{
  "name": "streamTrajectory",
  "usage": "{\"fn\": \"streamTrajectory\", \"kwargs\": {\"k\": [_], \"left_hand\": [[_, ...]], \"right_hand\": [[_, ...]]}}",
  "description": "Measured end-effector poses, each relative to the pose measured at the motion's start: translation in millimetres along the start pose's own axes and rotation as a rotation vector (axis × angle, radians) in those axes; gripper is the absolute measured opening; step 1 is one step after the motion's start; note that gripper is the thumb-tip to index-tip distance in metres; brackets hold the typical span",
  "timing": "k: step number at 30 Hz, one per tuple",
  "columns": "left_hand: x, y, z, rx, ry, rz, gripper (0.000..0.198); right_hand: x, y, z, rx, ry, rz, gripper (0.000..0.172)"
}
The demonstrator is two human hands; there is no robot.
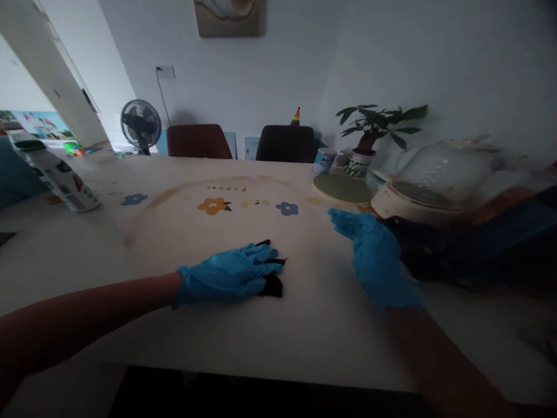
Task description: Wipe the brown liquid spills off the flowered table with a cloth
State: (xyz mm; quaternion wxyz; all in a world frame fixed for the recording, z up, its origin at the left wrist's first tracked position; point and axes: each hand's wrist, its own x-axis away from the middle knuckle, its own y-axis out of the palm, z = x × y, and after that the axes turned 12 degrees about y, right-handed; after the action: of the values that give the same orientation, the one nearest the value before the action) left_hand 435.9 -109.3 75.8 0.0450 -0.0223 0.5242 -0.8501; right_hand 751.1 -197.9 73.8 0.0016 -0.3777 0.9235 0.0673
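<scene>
On the smooth cream tabletop [261, 342], the left hand [228, 281], in a thin, glossy blue glove, lies palm down on a small, crumpled black cloth [273, 285]. Its fingers [261, 258] are stretched out flat and released, pressing the cloth rather than gripping it. The cloth peeks out from under the fingertips at 3 o'clock and 12 o'clock.

At 3 o'clock from the cloth, and apart from it, the right hand [374, 255], gloved alike, is open with straight fingers. It is just beside a blurred dark blue shape [456, 249]; what that is cannot be told.

Farther on, flowers are printed on the tabletop. A flat round green mat [342, 187] and a rounded white appliance [435, 180] sit at 1 o'clock, and a leafy potted plant [369, 136] stands behind them. A tilted, labelled white bottle [56, 174] is at 10 o'clock. Two padded chair backs [198, 141] and a round fan [140, 125] stand beyond the far edge.
</scene>
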Motion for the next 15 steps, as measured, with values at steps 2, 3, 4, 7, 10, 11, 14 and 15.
{"fn": "streamTrajectory", "kwargs": {"k": [2, 3, 4, 7, 10, 11, 14, 15], "left_hand": [[11.6, 0.4, 0.0, -0.001, -0.006, 0.012, 0.066], [14.3, 1.0, -1.2, -0.006, -0.006, 0.011, 0.065], [14.8, 1.8, -3.3, -0.014, -0.003, 0.008, 0.065], [3.7, 3.8, -12.9, -0.051, 0.006, 0.011, 0.065], [-23.6, 1.3, -23.2, -0.076, 0.014, 0.008, 0.066], [-35.7, -0.8, -26.2, -0.079, 0.02, 0.006, 0.066], [-78.2, -9.7, -34.7, -0.1, 0.034, 0.012, 0.066], [-93.8, -12.8, -38.1, -0.112, 0.034, 0.014, 0.066]], "right_hand": [[1.8, 0.6, 0.5, 0.002, 0.005, -0.006, 0.051], [3.2, 0.9, 0.2, 0.008, 0.001, -0.005, 0.051], [4.8, 1.1, -0.6, 0.015, -0.003, -0.004, 0.05], [9.9, 1.4, -4.8, 0.04, -0.003, -0.018, 0.046], [13.2, 1.7, -8.6, 0.05, -0.008, -0.044, 0.04], [13.7, 1.9, -9.1, 0.05, -0.02, -0.047, 0.039], [14.5, 2.4, -8.7, 0.084, -0.048, -0.026, 0.041], [14.7, 2.2, -8.2, 0.11, -0.048, -0.003, 0.042]]}}
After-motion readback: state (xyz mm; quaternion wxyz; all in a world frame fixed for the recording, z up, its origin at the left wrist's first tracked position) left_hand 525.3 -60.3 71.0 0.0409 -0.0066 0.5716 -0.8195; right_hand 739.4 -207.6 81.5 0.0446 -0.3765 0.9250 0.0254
